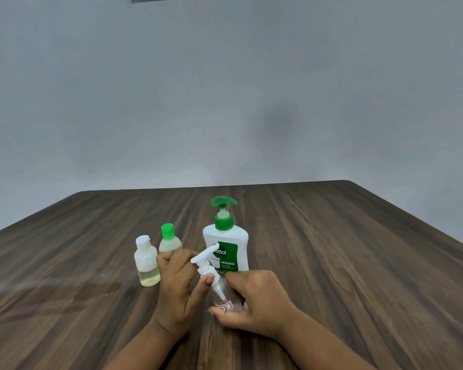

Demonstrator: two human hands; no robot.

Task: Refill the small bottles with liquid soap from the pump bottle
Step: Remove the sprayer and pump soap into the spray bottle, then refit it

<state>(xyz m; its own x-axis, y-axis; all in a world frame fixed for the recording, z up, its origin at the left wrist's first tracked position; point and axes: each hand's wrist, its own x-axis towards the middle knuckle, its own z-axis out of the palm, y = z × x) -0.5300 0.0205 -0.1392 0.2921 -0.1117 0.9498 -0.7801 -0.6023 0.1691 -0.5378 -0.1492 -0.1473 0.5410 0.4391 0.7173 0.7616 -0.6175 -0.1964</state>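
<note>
Fingers (207,281), left hand (175,285), pinch pump head (204,260); right hand (254,300) grips clear bottle (221,292).

Four bottles are being carried by the desk (358,263), with a wall (225,102) being seen behind its far edge. The Dettol pump bottle (226,244) is being kept upright at the back, near the middle. The small capped bottle (169,240) is being stood just to its left, and the flip-cap bottle (146,263) further left and slightly nearer. In front of the Dettol pump bottle, the small pump bottle (225,297) is being held tilted between two hands: the left hand (175,287) on its left, gripping the pump head (205,259), and the right hand (254,303) on its right, round the body.
</note>
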